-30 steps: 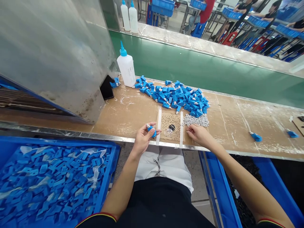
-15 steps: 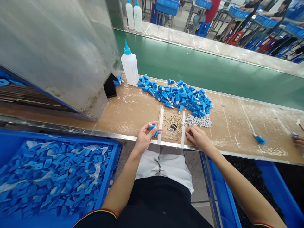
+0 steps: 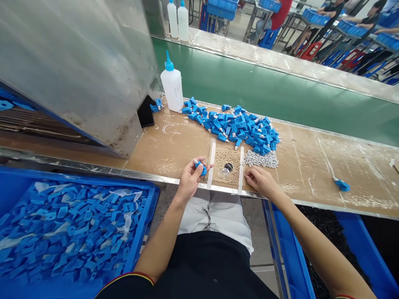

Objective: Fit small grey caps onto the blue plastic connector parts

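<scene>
My left hand is closed around a blue plastic part with a small white tip, just above the bench's front edge. My right hand rests at the bench with thumb and fingertips pinched together; whatever lies between them is hidden. Just beyond it is a heap of small grey-white pieces. Between my hands, a textured cardboard pad is held by white tape strips and bears a clear ring and a small black round piece. Behind lies a large pile of blue parts with white tips.
A white squeeze bottle stands by a metal housing. A blue crate of blue parts sits lower left, another bin with black pieces lower right. One blue part lies at right. A green belt runs behind; people sit beyond.
The blue part in my left hand has tilted slightly. My right hand stays by the grey-white pieces, almost unmoved. Another person's hand at the right edge has gone from view.
</scene>
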{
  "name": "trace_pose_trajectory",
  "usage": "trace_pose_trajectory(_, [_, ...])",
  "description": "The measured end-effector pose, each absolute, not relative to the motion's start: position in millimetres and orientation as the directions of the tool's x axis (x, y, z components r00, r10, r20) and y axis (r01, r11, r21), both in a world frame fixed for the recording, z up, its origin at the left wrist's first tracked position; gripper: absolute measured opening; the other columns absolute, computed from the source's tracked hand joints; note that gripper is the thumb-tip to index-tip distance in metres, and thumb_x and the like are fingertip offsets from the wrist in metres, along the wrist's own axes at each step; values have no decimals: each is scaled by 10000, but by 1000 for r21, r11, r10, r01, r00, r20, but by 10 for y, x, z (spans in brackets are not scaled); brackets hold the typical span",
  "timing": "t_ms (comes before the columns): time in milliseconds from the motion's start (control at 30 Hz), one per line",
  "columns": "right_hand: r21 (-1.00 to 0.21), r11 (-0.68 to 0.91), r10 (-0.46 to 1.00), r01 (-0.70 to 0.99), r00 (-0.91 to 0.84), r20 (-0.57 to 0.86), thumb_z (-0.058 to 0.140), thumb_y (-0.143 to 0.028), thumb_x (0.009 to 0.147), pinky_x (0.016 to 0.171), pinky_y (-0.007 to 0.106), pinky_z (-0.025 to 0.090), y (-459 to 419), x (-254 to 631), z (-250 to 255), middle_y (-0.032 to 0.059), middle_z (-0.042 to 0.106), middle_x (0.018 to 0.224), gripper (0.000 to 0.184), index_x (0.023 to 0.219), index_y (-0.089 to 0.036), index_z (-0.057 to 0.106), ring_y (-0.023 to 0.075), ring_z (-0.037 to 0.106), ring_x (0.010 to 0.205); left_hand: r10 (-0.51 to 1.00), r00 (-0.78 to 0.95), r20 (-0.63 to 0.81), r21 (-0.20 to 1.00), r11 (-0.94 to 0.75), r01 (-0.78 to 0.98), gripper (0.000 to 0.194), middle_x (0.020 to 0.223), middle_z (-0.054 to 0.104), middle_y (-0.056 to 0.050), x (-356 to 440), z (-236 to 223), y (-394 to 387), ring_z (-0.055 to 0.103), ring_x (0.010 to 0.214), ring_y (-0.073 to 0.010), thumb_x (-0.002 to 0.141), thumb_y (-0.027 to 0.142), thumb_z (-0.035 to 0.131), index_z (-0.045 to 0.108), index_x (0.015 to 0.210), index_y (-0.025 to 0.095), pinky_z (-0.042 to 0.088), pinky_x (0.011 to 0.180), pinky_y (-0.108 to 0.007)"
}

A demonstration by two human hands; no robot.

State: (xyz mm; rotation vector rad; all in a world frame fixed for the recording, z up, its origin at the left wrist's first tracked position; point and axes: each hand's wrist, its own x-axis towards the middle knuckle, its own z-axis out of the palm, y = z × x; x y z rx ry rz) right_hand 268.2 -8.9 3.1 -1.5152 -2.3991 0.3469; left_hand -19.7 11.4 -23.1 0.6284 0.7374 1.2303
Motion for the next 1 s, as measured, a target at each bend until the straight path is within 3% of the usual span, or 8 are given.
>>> trace_pose_trajectory(233, [-314, 424, 905, 849, -411, 111, 489, -218, 930, 683, 312, 490, -103, 2651, 69, 57, 615, 782, 154, 790, -239, 548, 199, 588, 699, 972, 168, -165, 771, 233, -592, 432, 827, 666, 7, -187, -205, 112, 764, 955, -212, 741, 435, 866, 708, 1056, 186, 553, 999, -362])
trace_pose_trajectory(400, [-384, 396, 914, 834, -400, 72, 485, -224, 922, 632, 299, 488, -70, 2653, 132, 49, 619, 760, 163, 769, -235, 541, 181, 580, 653, 972, 170, -163, 770, 234, -594, 438, 871, 678, -3, -192, -220, 109, 764, 962, -215, 745, 435, 862, 698, 1062, 181, 563, 979, -354])
trace_pose_trajectory(567, [-437, 379, 904, 816, -427, -13, 489, -228, 913, 601, 271, 456, 9, 2457, 435, 32, 627, 744, 141, 785, -229, 549, 155, 567, 620, 970, 185, -157, 783, 236, -575, 493, 899, 658, -5, -193, -219, 98, 775, 822, -197, 740, 461, 858, 673, 1092, 169, 616, 817, -323])
trace_pose_trajectory(733, [-331, 466, 852, 820, -517, -81, 499, -188, 907, 653, 271, 427, 112, 2040, 718, 39, 641, 769, 134, 806, -222, 579, 167, 585, 690, 965, 204, -168, 805, 253, -537, 570, 897, 691, -23, -201, -179, 82, 748, 687, -168, 727, 515, 846, 643, 1130, 167, 576, 573, -241])
trace_pose_trajectory(1000, [-113, 506, 826, 855, -518, -222, 516, -146, 919, 631, 283, 357, 230, 1766, 721, 63, 664, 776, 158, 810, -200, 616, 187, 619, 721, 965, 210, -157, 807, 248, -536, 562, 924, 735, -61, -193, -198, 85, 739, 673, -158, 711, 535, 849, 638, 1070, 156, 572, 599, -245])
